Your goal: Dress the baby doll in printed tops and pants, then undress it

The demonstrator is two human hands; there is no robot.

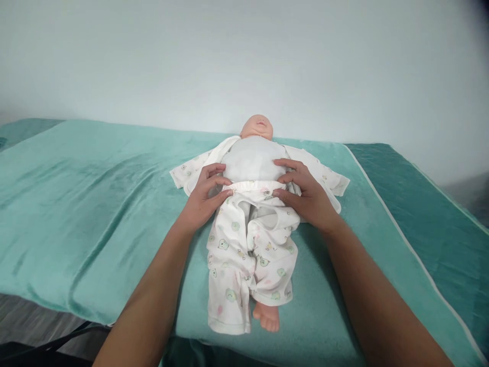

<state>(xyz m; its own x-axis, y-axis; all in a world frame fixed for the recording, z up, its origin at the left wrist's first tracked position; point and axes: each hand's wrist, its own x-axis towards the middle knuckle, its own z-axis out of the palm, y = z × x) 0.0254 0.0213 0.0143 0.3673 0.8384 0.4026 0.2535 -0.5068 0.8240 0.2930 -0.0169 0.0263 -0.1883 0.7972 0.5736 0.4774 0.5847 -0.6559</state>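
There lay the trousers point(229, 244), white with little green animal prints, up around the doll's point(254, 159) middle, right by the cloth's near edge! At the waistband point(252, 186), the left hand point(202, 201) was on one side, the right hand point(307, 196) on the other, fingers curved and spread, thumbs at the fabric; whether either pinched it, I couldn't tell. The crotch gaped open, and below, one bare foot point(267, 317) poked out of the right-hand leg, while the left-hand cuff lay flat. Up top, the shirt point(326, 178) hung open, sleeves flung wide to both sides, the pale torso showing between. The head point(256, 126) was face up at the far edge of the green cloth point(95, 214), close to the wall point(244, 61). A darker strip point(431, 229) ran down the right edge, and grey floor point(28, 316) showed past the near left corner.
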